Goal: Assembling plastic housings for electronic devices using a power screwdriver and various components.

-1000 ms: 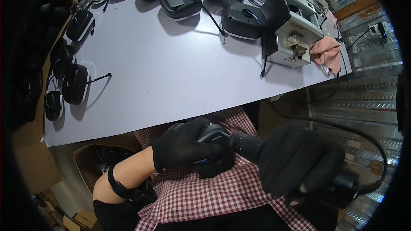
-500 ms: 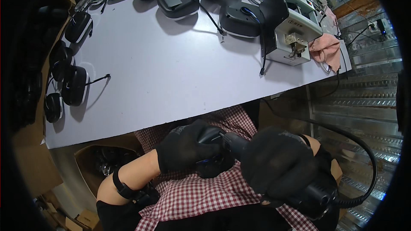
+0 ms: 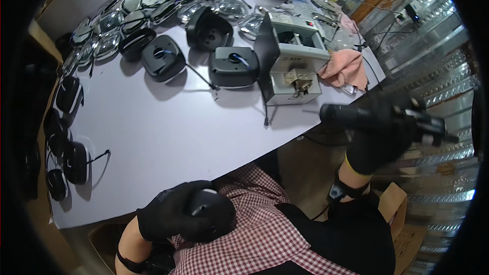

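Landmark: white metal box machine with an upright black side plate (image 3: 295,71), standing at the right end of a smooth white table (image 3: 153,142).

Left hand (image 3: 168,213), black knit glove: well below and left of the machine, off the table's near edge. Fingers partly curled around a black, rounded plastic housing (image 3: 219,216), small hole in its upward face. Housing held low, over a red-and-white checked cloth apron (image 3: 249,229).

Right hand (image 3: 384,140), black glove, yellow cuff edge: to the right of and nearer than the machine. Fingers wrapped around a black cylindrical power screwdriver (image 3: 351,117); exact finger placing blurred. Driver lies roughly level, thin bit toward the machine's near side; driver and housing well apart.

Just left of the machine: black rounded-square plastic lamp body with blue wires (image 3: 229,71), black cable trailing. Farther left, a second black lamp body of like shape (image 3: 163,63). Behind these two, an open black plastic shell (image 3: 206,30). Far left of the machine, by the table's side edge, black housings with white rims (image 3: 76,163). Beyond, to its upper left, heaped clear and silvery shells (image 3: 109,40). Right of the machine, a crumpled pink cloth (image 3: 344,69).
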### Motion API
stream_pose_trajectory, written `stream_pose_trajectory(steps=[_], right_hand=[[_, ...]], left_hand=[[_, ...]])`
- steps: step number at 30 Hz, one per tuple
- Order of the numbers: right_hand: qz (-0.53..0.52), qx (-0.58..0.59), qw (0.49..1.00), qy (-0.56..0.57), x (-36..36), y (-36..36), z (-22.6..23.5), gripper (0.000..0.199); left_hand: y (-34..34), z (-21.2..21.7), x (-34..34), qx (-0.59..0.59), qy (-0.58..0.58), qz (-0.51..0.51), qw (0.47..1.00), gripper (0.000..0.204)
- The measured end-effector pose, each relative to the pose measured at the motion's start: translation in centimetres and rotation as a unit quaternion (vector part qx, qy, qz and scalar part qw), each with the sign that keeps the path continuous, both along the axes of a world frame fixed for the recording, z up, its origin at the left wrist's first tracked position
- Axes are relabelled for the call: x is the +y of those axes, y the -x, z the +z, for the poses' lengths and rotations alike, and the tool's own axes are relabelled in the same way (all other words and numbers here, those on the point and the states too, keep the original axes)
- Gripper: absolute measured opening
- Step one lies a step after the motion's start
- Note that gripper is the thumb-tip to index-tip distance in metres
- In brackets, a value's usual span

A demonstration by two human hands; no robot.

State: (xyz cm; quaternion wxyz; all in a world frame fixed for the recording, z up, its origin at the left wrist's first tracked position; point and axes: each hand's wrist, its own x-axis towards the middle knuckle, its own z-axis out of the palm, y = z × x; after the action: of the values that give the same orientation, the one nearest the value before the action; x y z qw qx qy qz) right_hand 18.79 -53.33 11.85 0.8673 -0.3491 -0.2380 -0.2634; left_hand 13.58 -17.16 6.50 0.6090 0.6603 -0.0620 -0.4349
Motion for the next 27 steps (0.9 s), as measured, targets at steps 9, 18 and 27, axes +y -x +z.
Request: stream_pose_trajectory(steps=[9,18,27], right_hand=[[-0.131,0.018,0.973,0.188,1.1,-5.7,-1.6,0.025],[-0.089,-0.026,0.92,0.38,0.1,-8.2,-2.6,0.016],[-0.211,0.126,0.926,0.287,2.4,-5.4,-0.3,0.016]], left_hand=[[-1.0,-1.4,-4.2,0.038,-0.035,-0.157,0.986,0.055],[-0.4,-3.5,-3.6,0.075,0.048,-0.114,0.989,0.05],[0.3,-0.7,-3.4,0.026,0.006,-0.117,0.993,0.042]])
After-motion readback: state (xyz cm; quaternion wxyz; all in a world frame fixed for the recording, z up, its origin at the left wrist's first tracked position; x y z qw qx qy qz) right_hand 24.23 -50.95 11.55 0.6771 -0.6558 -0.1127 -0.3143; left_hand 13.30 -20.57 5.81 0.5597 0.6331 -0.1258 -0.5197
